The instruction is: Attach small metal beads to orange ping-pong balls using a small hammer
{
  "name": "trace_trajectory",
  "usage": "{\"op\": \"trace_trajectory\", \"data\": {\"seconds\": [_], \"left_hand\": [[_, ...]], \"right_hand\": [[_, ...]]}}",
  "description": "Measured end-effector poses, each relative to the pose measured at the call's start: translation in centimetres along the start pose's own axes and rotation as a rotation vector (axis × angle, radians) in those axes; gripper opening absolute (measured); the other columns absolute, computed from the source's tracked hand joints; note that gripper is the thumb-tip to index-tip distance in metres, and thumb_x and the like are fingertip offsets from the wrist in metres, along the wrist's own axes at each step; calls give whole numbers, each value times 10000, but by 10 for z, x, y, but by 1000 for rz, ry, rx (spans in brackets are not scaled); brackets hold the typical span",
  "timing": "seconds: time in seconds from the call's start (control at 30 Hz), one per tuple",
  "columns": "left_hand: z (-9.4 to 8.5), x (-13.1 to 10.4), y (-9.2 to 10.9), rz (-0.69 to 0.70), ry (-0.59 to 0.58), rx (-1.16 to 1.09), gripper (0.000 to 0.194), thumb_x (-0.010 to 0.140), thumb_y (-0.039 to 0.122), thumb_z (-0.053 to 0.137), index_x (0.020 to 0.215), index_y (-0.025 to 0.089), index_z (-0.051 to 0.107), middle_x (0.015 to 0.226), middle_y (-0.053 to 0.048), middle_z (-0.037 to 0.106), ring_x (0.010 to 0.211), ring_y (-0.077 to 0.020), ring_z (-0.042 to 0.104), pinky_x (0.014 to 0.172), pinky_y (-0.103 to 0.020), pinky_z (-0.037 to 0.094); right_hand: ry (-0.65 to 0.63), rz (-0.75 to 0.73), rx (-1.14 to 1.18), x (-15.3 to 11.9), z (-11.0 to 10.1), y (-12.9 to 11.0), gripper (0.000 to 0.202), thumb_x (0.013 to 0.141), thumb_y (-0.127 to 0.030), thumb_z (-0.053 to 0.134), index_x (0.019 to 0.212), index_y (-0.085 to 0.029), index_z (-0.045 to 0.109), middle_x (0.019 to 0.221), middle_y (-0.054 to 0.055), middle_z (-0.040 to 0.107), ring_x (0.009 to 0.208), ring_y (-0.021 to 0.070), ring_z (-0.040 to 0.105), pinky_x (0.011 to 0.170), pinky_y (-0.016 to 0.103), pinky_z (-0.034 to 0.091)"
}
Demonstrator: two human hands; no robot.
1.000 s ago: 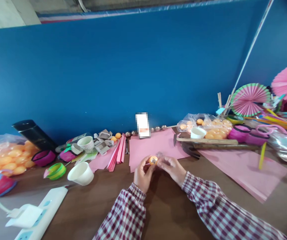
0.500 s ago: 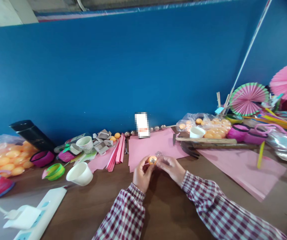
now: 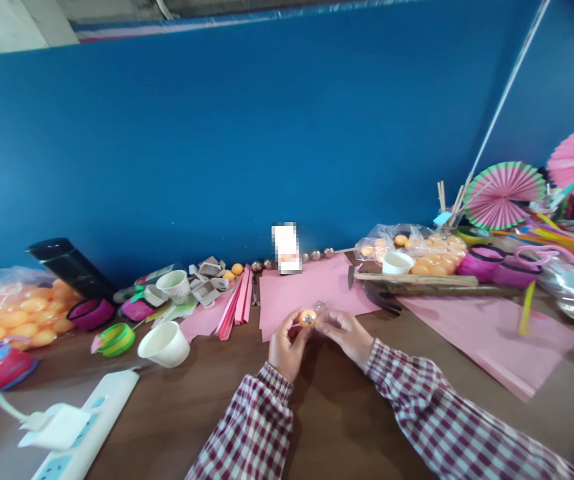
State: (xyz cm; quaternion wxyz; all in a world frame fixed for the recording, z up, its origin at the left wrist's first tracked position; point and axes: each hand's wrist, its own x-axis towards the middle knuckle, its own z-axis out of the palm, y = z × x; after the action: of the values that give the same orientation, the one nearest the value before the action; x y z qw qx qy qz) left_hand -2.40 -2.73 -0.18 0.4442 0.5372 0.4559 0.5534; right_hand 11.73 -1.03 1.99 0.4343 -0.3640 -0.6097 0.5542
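Left hand pinches a ball; right hand curls nearly closed at its three o'clock, hold unclear; looks like fiddly ball work, next needing steadiness.

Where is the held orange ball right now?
In the head view, the orange ball is below centre, slightly right, between the left hand and right hand, near the pink paper.

This looks like a craft workshop: flat pink paper sheets and a wooden-handled hammer lie on the brown worktop; round, folded pink paper fans stand at two o'clock.
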Motion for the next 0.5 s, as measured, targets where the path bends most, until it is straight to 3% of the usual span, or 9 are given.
{"op": "trace_trajectory", "data": {"seconds": [0.3,0.5], "left_hand": [[0,-1,-1,37,-5,48,392,720,286,540,1088,155,510,1051,-96,580,891,-207,579,795,-343,472],[-1,-2,-4,33,2,58,401,716,280,546,1095,157,512,1080,-99,569,999,-227,526,851,-355,438]], "right_hand": [[-17,6,-31,0,-1,-3,324,638,-468,577,611,-147,544,588,-20,501,556,85,424,546,225,362],[48,44,4,-1,0,1,270,626,-419,605,613,-156,546,609,-17,546,564,95,472,579,248,399]]}}
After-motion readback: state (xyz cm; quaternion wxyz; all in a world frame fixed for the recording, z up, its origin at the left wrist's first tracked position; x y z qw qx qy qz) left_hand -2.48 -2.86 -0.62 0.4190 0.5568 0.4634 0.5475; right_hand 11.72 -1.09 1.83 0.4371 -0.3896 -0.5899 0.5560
